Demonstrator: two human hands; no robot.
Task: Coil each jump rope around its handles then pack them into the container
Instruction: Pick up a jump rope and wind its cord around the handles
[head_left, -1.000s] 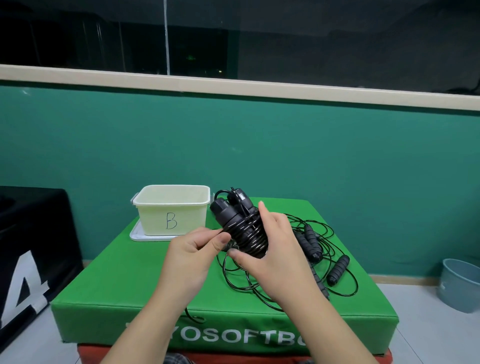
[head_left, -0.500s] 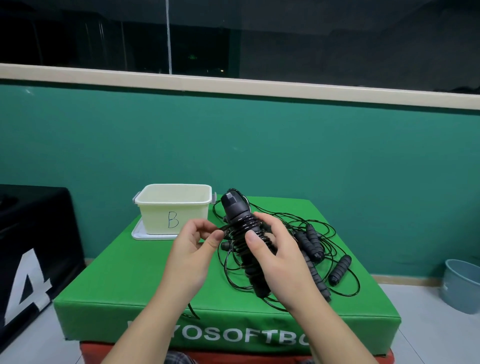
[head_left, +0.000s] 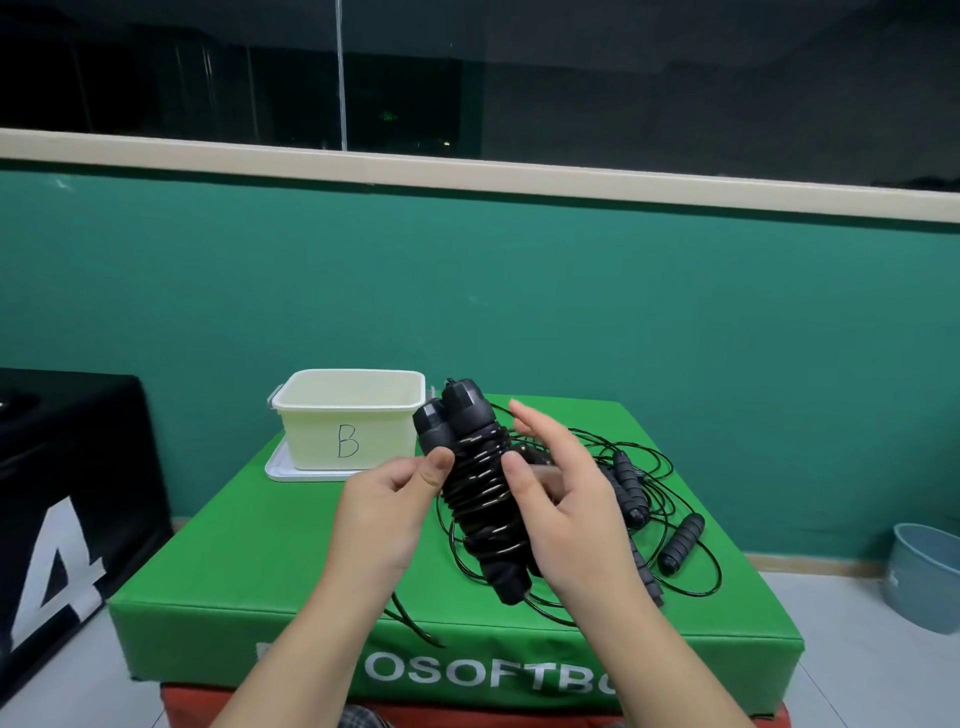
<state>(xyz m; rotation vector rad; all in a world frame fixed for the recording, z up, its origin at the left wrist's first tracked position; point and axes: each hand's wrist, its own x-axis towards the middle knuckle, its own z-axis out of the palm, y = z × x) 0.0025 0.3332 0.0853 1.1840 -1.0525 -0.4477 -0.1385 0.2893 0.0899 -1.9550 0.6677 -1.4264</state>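
A black jump rope (head_left: 480, 488) is wound in tight coils around its two handles and stands tilted above the green padded block (head_left: 249, 561). My right hand (head_left: 566, 509) holds this bundle from behind, thumb pressed on the coils and fingers stretched upward. My left hand (head_left: 384, 499) pinches the cord against the bundle's left side with thumb and forefinger. The cream container marked B (head_left: 311, 431) stands at the block's far left with nothing visible inside. More black ropes (head_left: 631, 483) lie tangled on the right, one handle (head_left: 680, 543) apart from the rest.
The container sits on a white lid (head_left: 275, 467). A loose cord end (head_left: 415, 626) trails toward the block's front edge. A black box with a white 4 (head_left: 67, 499) stands on the left, a blue bucket (head_left: 924, 577) on the floor at right, a green wall behind.
The bundle has swung from leaning left to more upright and turned in my hands. My right fingers have straightened out behind it. My left hand stays pinched at its left side.
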